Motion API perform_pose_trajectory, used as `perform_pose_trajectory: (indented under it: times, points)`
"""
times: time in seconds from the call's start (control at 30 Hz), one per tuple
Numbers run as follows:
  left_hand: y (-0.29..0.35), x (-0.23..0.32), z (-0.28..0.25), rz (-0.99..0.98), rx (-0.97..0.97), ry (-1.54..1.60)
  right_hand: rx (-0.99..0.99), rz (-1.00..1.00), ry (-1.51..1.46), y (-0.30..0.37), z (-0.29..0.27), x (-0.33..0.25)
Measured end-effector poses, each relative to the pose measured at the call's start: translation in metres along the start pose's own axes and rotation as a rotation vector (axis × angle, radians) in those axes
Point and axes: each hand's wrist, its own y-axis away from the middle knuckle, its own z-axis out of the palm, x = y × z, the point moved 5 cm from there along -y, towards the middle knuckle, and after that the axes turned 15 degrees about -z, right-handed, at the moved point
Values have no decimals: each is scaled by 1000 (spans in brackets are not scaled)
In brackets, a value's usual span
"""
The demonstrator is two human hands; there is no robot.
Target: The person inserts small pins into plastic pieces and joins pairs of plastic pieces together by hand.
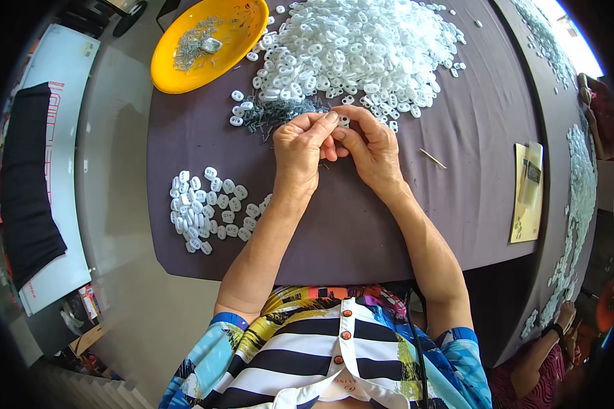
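Both my hands meet in front of a large heap of small white oval plastic pieces with two holes. My right hand pinches one white oval piece between thumb and forefinger. Thumb pressed to forefinger, my left hand is closed right beside that piece; whatever is in its fingertips is too small to make out. Just beyond my left hand lies a pile of thin dark grey pins. To the left of my left forearm, a loose group of white oval pieces with dark marks is spread on the cloth.
A yellow plate of small metallic parts stands at the far left of the dark-clothed table. A thin stick and a tan card with a clear packet lie on the right. Another person's hand shows at a neighbouring table with more white pieces.
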Motion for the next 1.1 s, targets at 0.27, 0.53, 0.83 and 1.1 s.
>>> perform_pose_trajectory:
  times: [0.27, 0.53, 0.83, 1.1]
  points:
    - [-1, -2, -1, -3, -34, 49, 4, 16, -29, 0, -1, 2]
    - [-1, -3, -1, -4, -29, 64, -36, 4, 31, -4, -3, -4]
    - [0, -4, -2, -46, -25, 26, -35, 26, -10, 0, -3, 4]
    - [2, -9, 3, -12, -40, 4, -74, 0, 30, -4, -7, 8]
